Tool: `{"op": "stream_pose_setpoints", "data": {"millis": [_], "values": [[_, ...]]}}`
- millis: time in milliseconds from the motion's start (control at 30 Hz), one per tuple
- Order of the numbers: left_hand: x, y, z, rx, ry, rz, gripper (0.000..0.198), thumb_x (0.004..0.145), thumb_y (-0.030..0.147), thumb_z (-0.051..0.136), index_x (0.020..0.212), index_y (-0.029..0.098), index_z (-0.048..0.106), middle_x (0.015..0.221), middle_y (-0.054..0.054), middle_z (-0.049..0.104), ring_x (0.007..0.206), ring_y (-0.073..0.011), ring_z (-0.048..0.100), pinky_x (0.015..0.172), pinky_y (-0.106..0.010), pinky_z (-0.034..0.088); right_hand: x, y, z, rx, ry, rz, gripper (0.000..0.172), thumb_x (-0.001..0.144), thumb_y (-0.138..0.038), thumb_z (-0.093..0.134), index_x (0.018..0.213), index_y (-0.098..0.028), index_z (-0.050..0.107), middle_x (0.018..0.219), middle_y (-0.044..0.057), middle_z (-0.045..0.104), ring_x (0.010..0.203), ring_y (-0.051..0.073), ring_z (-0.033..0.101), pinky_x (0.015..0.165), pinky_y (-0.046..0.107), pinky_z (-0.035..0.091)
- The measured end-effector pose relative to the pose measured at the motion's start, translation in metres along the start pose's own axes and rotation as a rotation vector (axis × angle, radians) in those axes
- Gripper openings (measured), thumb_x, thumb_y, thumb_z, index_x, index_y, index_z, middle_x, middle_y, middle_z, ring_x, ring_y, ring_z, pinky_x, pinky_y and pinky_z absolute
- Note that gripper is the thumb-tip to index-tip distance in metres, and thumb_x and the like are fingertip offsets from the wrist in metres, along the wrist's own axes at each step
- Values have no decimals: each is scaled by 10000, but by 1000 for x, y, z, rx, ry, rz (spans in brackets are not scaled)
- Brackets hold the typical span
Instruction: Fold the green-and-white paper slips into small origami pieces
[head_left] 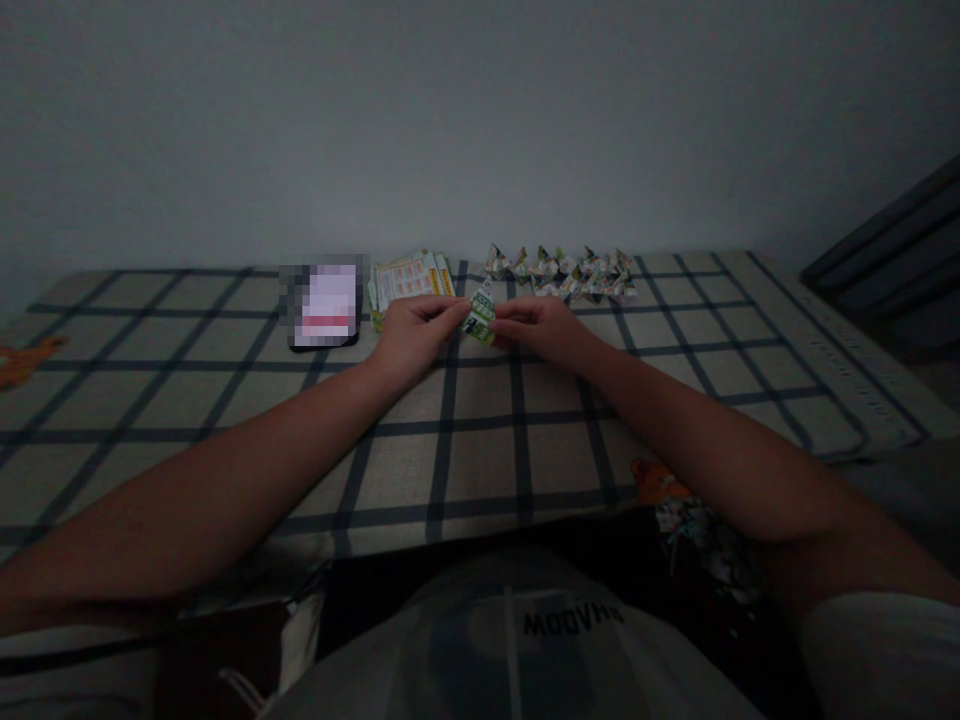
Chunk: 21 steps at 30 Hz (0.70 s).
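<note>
A small folded piece of green and white printed paper (481, 316) is held up between my two hands, above the checked tablecloth. My left hand (418, 332) pinches its left edge between thumb and fingers. On the other side, my right hand (546, 325) grips the right edge with the fingertips. Just behind my left hand lies a stack of printed leaflets (409, 280), mostly green, white and yellow. Beyond my right hand sit several small folded paper pieces (551, 265) with pointed corners, grouped in rows.
A phone (328, 305) with a lit, blurred screen lies left of the leaflets. The checked tablecloth (480, 450) covers the table, which meets a plain wall (480, 120) at the back. A dark slatted object (892, 230) stands at the right.
</note>
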<state>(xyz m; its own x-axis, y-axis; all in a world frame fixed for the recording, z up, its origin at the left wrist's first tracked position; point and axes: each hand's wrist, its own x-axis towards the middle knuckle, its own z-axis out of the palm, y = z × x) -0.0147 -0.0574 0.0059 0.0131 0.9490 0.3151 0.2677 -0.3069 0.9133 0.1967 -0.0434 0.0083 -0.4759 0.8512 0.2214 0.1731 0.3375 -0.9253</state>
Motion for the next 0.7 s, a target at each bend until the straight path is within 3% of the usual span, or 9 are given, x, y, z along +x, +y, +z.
{"op": "stream_pose_setpoints", "data": {"millis": [233,400,567,700], "values": [[1,-1,2,-16,-22,12,277,796,434,718,845,174,797,694,-13,697,615,-125,557,589,-244,422,3,-1,0,-22,63,6,336,753,-484,776,767,-164,675,653,7,690,607,120,622,594,244,487],[2,-6,0,43,-38,50,236,804,402,671,814,187,769,707,-17,687,682,-152,592,633,-252,457,0,-1,1,-38,6,19,258,771,-406,756,764,-164,666,647,7,693,589,110,613,575,233,479],[0,-3,0,74,-100,141,312,781,481,722,884,188,757,847,-50,735,788,-178,638,720,-274,486,-2,2,2,-66,-15,4,264,771,-415,752,766,-162,679,682,15,702,612,116,623,594,240,479],[-1,1,1,176,-82,212,302,827,487,687,810,193,753,793,-38,723,780,-176,631,752,-279,472,-3,2,3,-64,-23,-4,289,773,-444,754,801,-165,688,667,6,695,604,119,617,588,241,473]]}}
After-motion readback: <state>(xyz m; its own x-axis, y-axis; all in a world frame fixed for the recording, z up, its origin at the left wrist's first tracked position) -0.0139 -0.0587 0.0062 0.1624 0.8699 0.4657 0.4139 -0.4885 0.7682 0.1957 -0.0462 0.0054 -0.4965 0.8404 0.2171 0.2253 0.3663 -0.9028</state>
